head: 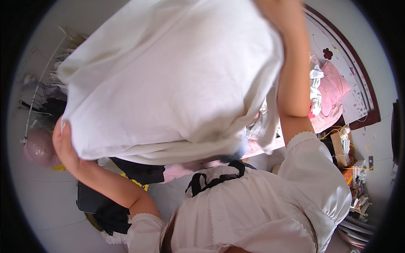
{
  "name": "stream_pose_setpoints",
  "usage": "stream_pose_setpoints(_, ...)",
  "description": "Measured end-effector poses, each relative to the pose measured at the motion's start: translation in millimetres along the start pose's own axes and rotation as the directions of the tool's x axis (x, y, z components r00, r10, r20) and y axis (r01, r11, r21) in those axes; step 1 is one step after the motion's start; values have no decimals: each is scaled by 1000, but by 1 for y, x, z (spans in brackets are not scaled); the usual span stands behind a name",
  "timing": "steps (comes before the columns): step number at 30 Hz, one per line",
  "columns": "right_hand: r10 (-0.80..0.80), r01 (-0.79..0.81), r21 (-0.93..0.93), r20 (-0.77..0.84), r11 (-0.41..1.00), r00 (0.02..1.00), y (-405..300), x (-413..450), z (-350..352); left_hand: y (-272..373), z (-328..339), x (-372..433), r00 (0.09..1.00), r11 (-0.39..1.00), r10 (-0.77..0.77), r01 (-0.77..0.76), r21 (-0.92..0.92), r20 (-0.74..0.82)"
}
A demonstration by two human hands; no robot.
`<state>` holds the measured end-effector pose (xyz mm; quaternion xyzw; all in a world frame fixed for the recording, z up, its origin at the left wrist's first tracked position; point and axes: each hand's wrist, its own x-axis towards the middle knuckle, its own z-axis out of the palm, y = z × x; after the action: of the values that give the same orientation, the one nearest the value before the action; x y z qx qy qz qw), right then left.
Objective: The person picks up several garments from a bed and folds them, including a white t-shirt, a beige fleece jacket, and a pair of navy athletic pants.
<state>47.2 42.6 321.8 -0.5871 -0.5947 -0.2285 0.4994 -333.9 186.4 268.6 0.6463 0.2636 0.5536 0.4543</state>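
A large white cloth garment [171, 82] is held up in front of me and fills the upper middle of the view. At its lower left corner, my left hand [65, 142] grips the fabric, with the thumb on the near side. My right arm reaches up along the garment's right edge. My right hand [281, 12] is at the top rim, blurred and partly cut off, and its fingers are out of sight. Loose folds of the fabric hang down on the right. Most of what lies behind the garment is hidden.
A white rack [34, 98] with hangers and clothes stands at left, beside a pink balloon [41, 147]. Black clothing [139, 169] and a pink checked cover [183, 169] show below the garment. Pink pillows [332, 85] lie at right, near a cardboard box [339, 148] with yellow cables.
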Motion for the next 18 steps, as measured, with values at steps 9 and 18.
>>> stream_pose_setpoints(9, 121, 9, -212, 595, 977, 795, 147, -129, 281, -282, -24, -11, 988, 420, -65, -101, 902, 141)
stream_pose_setpoints(18, 225, -257, 26, 400, 966, 888, 106, -240, 234, -268, -16, -105, 982, 546, -164, 170, 820, -94)
